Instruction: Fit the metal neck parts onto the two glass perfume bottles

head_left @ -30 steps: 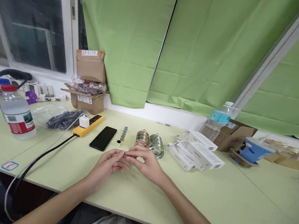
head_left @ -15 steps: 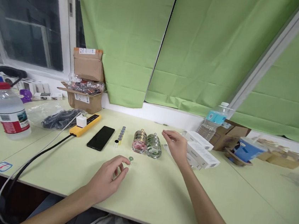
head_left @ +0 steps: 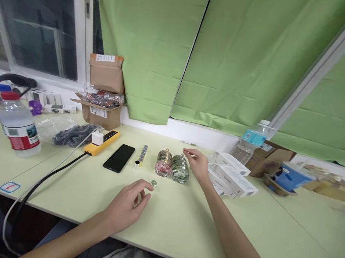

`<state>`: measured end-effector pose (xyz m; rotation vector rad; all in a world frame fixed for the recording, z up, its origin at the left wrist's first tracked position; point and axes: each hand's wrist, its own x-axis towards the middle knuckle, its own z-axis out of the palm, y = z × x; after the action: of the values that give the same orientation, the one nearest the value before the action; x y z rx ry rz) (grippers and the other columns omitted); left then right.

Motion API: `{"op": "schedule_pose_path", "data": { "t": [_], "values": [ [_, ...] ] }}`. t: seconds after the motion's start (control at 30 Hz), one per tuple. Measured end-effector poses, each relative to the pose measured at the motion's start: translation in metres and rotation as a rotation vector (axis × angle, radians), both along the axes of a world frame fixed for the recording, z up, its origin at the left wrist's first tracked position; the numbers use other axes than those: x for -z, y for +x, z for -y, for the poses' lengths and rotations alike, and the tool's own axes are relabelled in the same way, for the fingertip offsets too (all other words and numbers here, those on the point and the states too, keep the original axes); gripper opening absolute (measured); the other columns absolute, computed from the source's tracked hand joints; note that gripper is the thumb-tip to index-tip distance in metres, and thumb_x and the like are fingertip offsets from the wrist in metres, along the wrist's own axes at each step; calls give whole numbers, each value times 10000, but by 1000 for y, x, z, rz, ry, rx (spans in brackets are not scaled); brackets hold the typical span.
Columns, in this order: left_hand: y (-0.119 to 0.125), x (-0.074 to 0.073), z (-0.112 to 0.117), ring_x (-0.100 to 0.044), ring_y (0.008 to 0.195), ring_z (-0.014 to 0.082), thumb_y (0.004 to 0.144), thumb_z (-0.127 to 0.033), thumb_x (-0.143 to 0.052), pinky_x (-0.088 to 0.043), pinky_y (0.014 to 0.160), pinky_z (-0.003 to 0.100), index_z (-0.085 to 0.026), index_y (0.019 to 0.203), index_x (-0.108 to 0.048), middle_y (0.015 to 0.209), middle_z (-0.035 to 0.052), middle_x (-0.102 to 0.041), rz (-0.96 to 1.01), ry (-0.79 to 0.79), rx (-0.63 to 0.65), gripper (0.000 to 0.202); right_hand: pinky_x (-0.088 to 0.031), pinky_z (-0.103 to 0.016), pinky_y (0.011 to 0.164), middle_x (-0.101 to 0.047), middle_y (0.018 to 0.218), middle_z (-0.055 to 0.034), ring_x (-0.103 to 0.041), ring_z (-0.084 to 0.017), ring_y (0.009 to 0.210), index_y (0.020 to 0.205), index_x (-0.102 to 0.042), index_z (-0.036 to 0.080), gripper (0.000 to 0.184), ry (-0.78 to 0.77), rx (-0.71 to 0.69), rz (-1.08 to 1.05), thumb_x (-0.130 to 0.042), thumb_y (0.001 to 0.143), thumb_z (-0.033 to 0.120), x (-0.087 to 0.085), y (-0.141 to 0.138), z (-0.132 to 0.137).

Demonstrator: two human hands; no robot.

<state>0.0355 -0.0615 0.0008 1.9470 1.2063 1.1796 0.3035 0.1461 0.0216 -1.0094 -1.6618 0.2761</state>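
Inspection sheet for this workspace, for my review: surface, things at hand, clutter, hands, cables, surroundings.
Surface: pale desk, seams at both sides.
Things at hand: small green-topped cylinder; pink glass container beside green glass container.
Clutter: phone, white boxes, red-capped bottle.
Left hand: curled beside the cylinder, thumb apart; contact unclear.
Right hand: fingertips together near the green glass container's top; grip unclear.
Cables: white cable, black cable, both crossing the desk's front edge.
Surroundings: green curtain, window at left.

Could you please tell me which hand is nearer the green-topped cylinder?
Left. The left hand is at the left side of the cylinder; the right hand is farther off, beyond it to the right, by the green bottles.
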Motion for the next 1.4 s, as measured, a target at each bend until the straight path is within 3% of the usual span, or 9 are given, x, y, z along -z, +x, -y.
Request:
{"op": "schedule_pose_path", "data": {
  "t": [1.4],
  "values": [
    [-1,5,-2,-573,746,119,957,-266,-434,-451,664,235,-243,1103,-550,1027,19,-634,-127,40,11,188,-554,-354,724,-732,982,-66,-671,-227,885,938,-764,240,243,102,-32,149,-603,876,411,10,7,-1]
  ]
}}
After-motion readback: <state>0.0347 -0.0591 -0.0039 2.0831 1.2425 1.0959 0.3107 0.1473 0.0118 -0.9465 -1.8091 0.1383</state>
